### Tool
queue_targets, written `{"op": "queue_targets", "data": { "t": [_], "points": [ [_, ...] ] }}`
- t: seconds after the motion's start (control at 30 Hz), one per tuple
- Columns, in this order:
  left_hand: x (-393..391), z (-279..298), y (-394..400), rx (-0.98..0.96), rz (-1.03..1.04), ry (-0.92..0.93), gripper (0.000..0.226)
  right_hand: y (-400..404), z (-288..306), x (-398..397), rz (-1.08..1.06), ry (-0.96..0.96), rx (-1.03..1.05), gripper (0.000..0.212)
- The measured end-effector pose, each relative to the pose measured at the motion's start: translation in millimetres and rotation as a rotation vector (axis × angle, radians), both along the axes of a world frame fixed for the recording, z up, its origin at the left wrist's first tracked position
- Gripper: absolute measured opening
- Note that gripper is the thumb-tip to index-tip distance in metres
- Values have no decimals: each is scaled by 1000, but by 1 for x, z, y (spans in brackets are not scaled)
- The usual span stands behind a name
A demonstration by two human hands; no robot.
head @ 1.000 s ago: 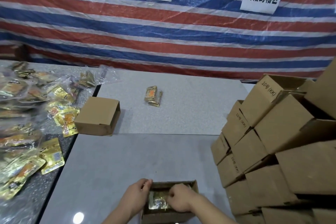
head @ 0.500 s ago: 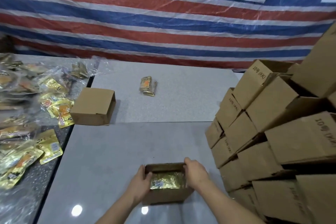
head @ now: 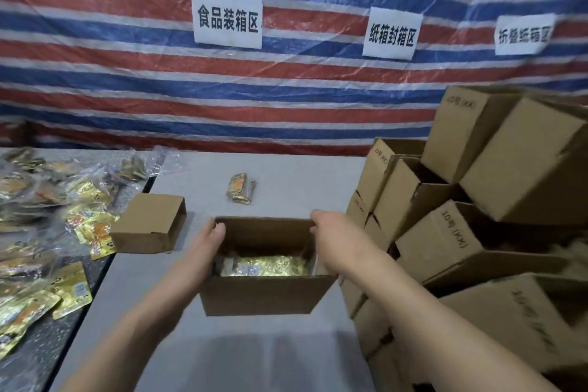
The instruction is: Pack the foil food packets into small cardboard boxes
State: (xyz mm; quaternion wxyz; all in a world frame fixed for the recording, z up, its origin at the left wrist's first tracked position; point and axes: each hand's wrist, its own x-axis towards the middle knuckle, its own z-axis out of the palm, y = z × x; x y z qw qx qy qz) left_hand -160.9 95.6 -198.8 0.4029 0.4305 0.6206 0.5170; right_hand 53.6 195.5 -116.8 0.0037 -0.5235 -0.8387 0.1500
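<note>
We hold an open brown cardboard box (head: 259, 294) between our two bare hands, near the middle of the pale grey tabletop (head: 222, 356) and toward its near edge. Our left hand (head: 203, 245) grips the box's left wall, fingertips curled over the far left corner of the rim. Our right hand (head: 331, 232) grips the right wall, fingers hooked over the far right corner. The hands are apart, one on each side, both clamped on the box. A shadow lies on the table under its near side, so it looks lifted, though we cannot tell for sure.

Inside the box, gold foil food packets (head: 264, 266) lie flat across the bottom, well below the rim.

Toward the far edge of the table, a small stack of gold foil packets (head: 241, 188) lies by itself. At the left edge, a second small cardboard box (head: 149, 223) lies on its side, its opening facing right. Beyond that edge, on a darker speckled surface (head: 41, 344), many loose gold foil packets (head: 66, 289) are spread about, some under clear plastic wrap (head: 149, 162).

Along the right edge, a tall pile of brown cardboard boxes (head: 471, 226) leans at mixed angles, several printed with dark lettering.

Behind the table hangs a red, white and blue striped tarpaulin (head: 127, 73) carrying three white paper signs (head: 227, 17) with black Chinese characters.
</note>
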Motion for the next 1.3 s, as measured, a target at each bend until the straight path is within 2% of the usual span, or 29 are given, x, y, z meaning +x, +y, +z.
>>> {"op": "queue_targets", "data": {
  "t": [0.1,0.17,0.23,0.37,0.47,0.57,0.7,0.9,1.03,1.3],
  "points": [
    [21,68,-34,93,-109,139,93,-13,70,31,19,31,118,9],
    [40,104,-49,153,-142,265,110,-22,113,57,33,61,201,10],
    [68,134,-51,250,-168,297,120,-28,150,85,32,62,269,15],
    [148,184,-36,526,-261,274,96,-30,205,153,-48,53,378,11],
    [216,206,-15,632,-161,285,94,-25,236,213,-134,51,438,8],
    [285,217,9,696,-189,234,88,-12,257,276,-265,80,479,12],
    [356,217,43,675,-210,211,100,10,263,340,-402,39,462,27],
    [420,200,78,597,-176,249,109,37,245,386,-522,50,396,32],
    [438,194,95,522,-165,275,111,56,231,398,-550,113,346,29],
    [449,175,110,360,-172,261,111,91,201,396,-600,113,242,29]
  ]
}}
